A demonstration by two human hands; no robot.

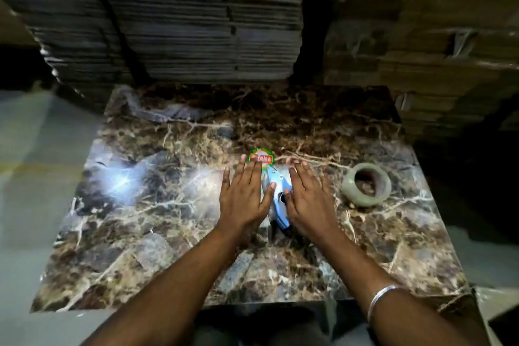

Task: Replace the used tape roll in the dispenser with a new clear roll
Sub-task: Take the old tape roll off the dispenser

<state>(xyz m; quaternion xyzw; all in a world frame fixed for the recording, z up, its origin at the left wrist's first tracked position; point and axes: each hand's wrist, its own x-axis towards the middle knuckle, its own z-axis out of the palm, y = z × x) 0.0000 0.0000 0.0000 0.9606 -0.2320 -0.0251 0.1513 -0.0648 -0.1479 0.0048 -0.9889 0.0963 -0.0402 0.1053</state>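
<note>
A blue tape dispenser [276,194] lies on the marbled table top [168,205], handle pointing toward me. At its far end sits a roll with a green and red label [262,159], partly hidden by my fingers. My left hand [244,194] lies flat, fingers spread, against the dispenser's left side, its thumb touching the blue body. My right hand [306,196] lies flat on the right side, thumb on the dispenser. A clear tape roll [366,188] rests tilted on the table, right of my right hand and apart from it.
Tall stacks of flattened cardboard [196,22] stand behind the table, and more cartons [421,36] at the back right. Grey floor [33,149] lies to the left. A bright light glare [120,180] marks the table's left half. A metal bangle [382,298] circles my right wrist.
</note>
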